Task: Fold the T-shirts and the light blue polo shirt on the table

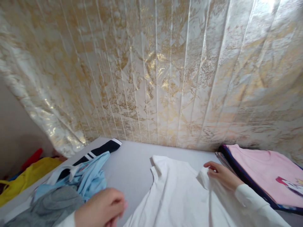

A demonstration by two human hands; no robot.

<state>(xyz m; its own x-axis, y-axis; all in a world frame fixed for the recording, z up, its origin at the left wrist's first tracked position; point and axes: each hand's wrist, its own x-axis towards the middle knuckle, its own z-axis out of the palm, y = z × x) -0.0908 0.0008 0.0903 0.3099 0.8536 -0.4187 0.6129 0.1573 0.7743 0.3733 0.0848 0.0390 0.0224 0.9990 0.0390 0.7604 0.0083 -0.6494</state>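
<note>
A white short-sleeved T-shirt [180,189] lies spread over the pale surface, its neck end pointing away from me and its lower part cut off by the frame. My right hand [223,176] pinches the shirt at its right shoulder or sleeve, where the cloth bunches up. To the left of the shirt, my left hand [104,206] is slightly blurred, with curled fingers and no cloth visible in them. It hovers between the shirt and a loose heap holding a light blue garment [94,179] and a grey garment [52,205].
At right stands a stack of folded clothes, topped by a pink shirt [262,173] with a printed figure. A dark garment with white stripes [101,151] lies at back left. Yellow cloth [30,176] is beyond the left edge. A shiny gold-patterned curtain [156,72] hangs behind.
</note>
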